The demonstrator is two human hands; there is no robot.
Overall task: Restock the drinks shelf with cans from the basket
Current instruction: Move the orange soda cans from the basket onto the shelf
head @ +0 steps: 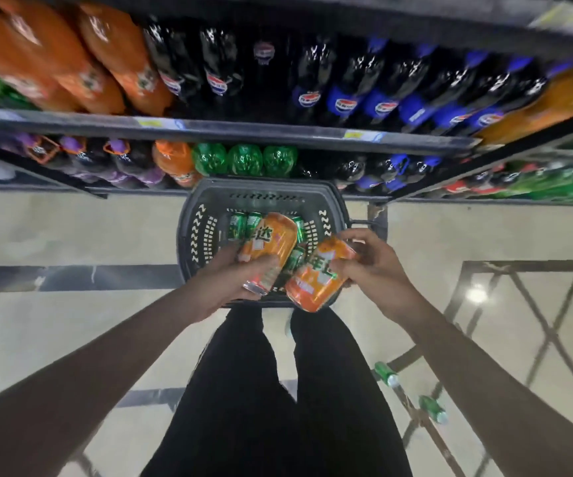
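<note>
Over the basket (188, 215) on the floor, left hand (233, 280) wrapped tight round one orange can (271, 242), right hand (374, 266) tight round another orange can (316, 284). Both cans tilted, long ends pointing up toward the drinks shelf (209, 127) just ahead. Both hands about as near.

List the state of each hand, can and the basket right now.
Left hand: gripping an orange can.
Right hand: gripping another orange can.
Basket: on the floor, green cans inside.
Two green cans on the floor: lying on their sides.
</note>
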